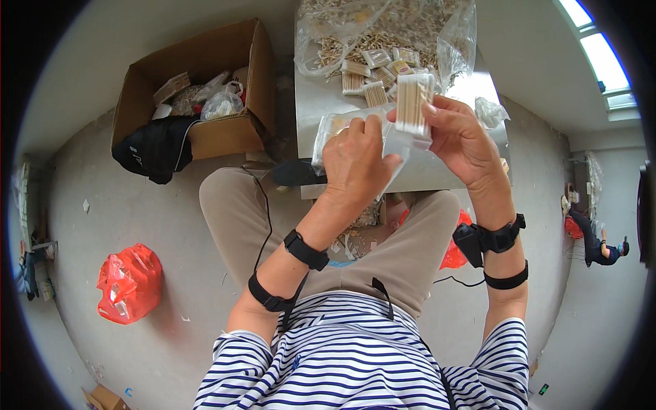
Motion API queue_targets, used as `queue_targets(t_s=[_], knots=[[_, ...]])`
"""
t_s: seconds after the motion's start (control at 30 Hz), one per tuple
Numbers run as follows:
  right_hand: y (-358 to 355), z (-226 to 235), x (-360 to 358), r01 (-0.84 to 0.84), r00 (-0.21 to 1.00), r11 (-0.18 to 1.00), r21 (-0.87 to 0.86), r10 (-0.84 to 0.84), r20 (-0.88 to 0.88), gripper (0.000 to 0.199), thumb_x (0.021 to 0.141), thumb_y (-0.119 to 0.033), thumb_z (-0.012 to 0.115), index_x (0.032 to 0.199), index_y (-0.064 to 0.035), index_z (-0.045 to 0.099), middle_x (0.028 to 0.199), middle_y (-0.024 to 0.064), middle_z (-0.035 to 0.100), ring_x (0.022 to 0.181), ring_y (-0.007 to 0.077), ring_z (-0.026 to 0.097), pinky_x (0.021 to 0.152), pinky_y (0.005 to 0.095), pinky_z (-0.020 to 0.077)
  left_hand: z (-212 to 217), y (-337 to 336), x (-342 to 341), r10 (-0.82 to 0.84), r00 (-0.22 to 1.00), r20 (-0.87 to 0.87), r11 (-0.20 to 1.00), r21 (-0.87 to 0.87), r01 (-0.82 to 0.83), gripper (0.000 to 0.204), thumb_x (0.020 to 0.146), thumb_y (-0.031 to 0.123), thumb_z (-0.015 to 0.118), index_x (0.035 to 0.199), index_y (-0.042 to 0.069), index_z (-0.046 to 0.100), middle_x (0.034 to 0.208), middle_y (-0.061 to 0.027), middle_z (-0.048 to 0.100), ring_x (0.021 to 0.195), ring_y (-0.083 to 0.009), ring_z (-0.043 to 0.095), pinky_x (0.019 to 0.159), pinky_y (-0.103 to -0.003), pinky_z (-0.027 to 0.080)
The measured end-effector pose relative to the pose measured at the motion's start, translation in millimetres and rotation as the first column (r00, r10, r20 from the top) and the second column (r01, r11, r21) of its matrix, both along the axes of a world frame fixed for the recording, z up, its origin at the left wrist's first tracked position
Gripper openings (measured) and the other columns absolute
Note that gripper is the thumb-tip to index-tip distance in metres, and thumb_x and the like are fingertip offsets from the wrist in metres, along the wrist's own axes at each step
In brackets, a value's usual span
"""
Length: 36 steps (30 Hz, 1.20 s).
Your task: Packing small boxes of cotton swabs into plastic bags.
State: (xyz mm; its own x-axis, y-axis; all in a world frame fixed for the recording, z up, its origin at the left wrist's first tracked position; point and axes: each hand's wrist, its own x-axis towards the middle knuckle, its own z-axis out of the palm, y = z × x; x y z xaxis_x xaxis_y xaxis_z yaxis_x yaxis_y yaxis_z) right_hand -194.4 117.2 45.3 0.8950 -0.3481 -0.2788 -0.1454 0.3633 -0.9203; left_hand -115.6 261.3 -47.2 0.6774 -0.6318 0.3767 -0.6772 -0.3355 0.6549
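Note:
My right hand (466,140) pinches a flat pack of cotton swabs (413,102) with pale wooden sticks, held upright above the table's near edge. Left of it, my left hand (359,156) has its fingers curled over the mouth of a see-through plastic bag (395,158). Part of that bag hangs between my two hands, just under the swab pack. Beneath my left fingers lies a wrapped pack (329,131), partly covered by the hand. Beyond my hands, several small swab packs (376,93) lie heaped against a pile of loose cotton swabs (331,53).
Large plastic sheeting (456,41) covers the metal table's (311,102) far part. A crumpled plastic wad (490,113) sits at its right edge. Left stands an open cardboard box (263,89) with a black garment (156,150) over it. A red bag (130,283) rests on the floor; a person (596,244) is far right.

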Motion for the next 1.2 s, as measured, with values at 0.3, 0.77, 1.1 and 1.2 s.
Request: queue_targets(t_s=[0.3,0.77,1.1,1.2], knots=[[5,-20,13,-0.153,0.987,0.958,-0.244,0.135,-0.088,0.042,0.090,-0.022,0.071,0.124,0.0027,0.065,0.105,0.0115,0.072,0.098,0.0166,0.066,0.095,0.0311,0.0494,-6,4,19,0.054,0.998,-0.018,0.998,0.018,-0.054,0.016,0.079,0.014,0.070,0.086,0.003,0.060,0.079,-0.0164,0.065,0.070,-0.0389,0.066,0.063,-0.048,0.052],[17,-16,18,-0.384,0.890,0.093,-0.919,0.302,-0.342,0.050,0.075,-0.007,0.072,0.122,0.0038,0.059,0.118,0.0177,0.064,0.111,0.0352,0.058,0.100,0.0413,0.0448,4,12,51,0.216,0.951,-0.220,0.949,-0.183,-0.258,0.014,0.087,0.016,0.069,0.082,0.004,0.065,0.067,-0.0133,0.064,0.060,-0.0282,0.062,0.058,-0.037,0.049],[-5,-79,51,-0.575,0.795,0.014,-0.818,0.246,-0.554,0.025,0.091,-0.012,0.060,0.113,-0.0044,0.067,0.109,0.0205,0.068,0.108,0.0386,0.063,0.089,0.0412,0.0510,16,0,34,0.110,0.986,-0.127,0.945,-0.295,-0.144,0.015,0.085,0.016,0.066,0.079,0.006,0.058,0.074,-0.0156,0.063,0.069,-0.0389,0.063,0.058,-0.047,0.048],[-46,-143,17,-0.353,0.847,-0.351,-0.867,0.274,-0.456,0.023,0.094,-0.012,0.058,0.114,-0.0063,0.067,0.113,0.0173,0.068,0.112,0.0343,0.063,0.093,0.0384,0.0507,18,-3,27,0.071,0.989,-0.132,0.950,-0.293,-0.107,0.016,0.085,0.017,0.067,0.081,0.005,0.057,0.076,-0.0158,0.064,0.069,-0.0391,0.064,0.058,-0.048,0.048]])
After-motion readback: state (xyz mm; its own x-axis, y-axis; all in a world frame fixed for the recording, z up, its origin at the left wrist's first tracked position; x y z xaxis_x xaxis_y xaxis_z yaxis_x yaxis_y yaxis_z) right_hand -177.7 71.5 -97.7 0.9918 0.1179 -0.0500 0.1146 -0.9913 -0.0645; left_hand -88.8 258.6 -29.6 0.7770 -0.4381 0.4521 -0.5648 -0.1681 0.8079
